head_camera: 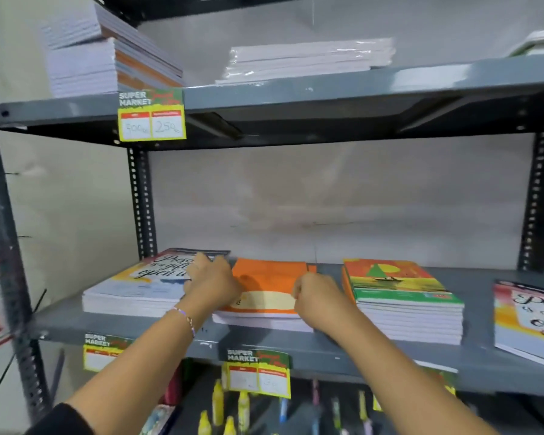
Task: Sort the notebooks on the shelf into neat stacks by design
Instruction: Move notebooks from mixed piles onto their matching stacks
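- The lettered stack (132, 290), with script on a pale cover, lies at the left end of the middle shelf (327, 350); its edges look fairly even.
- The left hand (212, 282) rests between that stack and the orange stack (264, 293), fingers spread flat over the seam where the two meet, pressing rather than gripping anything.
- The orange stack sits mid-shelf, low, its top cover a little skewed.
- The right hand (319, 296) is curled at the orange stack's right edge; whether it pinches a cover I cannot tell.
- The sailboat stack (402, 296) stands just beside, taller and tidy.
- Another lettered stack (528, 318) overhangs the shelf at far right.
- Step in hand, as I judge: squaring the orange pile. Next likely calls for merging the two lettered piles.
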Demonstrator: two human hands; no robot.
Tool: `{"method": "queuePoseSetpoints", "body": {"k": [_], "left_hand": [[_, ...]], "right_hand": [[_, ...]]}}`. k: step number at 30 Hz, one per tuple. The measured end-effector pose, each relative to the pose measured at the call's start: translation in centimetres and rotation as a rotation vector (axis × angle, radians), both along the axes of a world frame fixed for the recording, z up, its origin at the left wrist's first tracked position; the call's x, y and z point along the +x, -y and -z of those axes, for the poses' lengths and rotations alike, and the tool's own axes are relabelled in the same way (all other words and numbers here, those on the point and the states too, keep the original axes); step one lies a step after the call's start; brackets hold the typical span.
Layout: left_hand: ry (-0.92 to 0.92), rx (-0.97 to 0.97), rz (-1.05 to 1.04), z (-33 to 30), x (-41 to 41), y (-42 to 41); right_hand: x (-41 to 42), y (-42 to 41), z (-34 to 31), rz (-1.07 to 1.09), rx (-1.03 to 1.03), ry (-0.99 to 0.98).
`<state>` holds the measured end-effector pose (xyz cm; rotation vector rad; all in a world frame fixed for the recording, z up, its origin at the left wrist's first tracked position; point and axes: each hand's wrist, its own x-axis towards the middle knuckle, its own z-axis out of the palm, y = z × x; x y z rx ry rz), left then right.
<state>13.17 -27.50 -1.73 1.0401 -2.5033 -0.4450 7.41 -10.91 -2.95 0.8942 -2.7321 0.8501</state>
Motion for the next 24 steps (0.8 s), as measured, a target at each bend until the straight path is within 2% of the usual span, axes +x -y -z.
{"method": "queuePoseSetpoints", "body": {"k": [2,5,7,9,11,13,14,17,19,20,24], "left_hand": [[-0.102,-0.01,0.084,-1.2,-0.2,-1.9],[-0.413,0.037,0.335,-2.6,-1.3,-7.3],[-0.611,0.3,0.608,-3.1,-2.6,-13.2],[-0.704,0.558,0.812,-3.4,-3.4,-18.1],[-0.642,0.735,0.96,-2.9,-5.2,-23.9],[-0.481,0.753,1.04,-2.1,-7.1,-29.2],[-0.381,0.715,1.054,-1.8,-8.1,-31.6],[-0.005,0.413,1.025,-0.5,-10.9,-35.5],[0.189,0.295,1.009,0.3,-12.9,-36.9],[0.224,0.297,0.973,0.6,-13.6,-37.2],[0.196,0.453,0.833,0.7,-15.9,-37.3]], "right_hand": [[0.3,-3.1,-1.1,-0.003,-0.163,-0.07],[-0.1,-9.9,-2.4,0.069,-0.395,-0.257],[-1.1,-16.2,-2.5,0.196,-0.418,-0.279],[-2.5,-20.7,-1.9,0.309,-0.328,-0.232],[-3.6,-25.9,-0.2,0.459,-0.13,-0.162],[-4.1,-30.9,1.7,0.531,-0.003,-0.092],[-4.0,-33.4,2.6,0.515,0.024,-0.033],[-3.8,-37.1,4.9,0.39,0.101,0.077],[-4.3,-38.0,6.3,0.417,0.134,-0.027],[-4.6,-38.0,6.9,0.436,0.177,-0.105],[-5.4,-37.8,8.6,0.478,0.271,-0.27]]}}
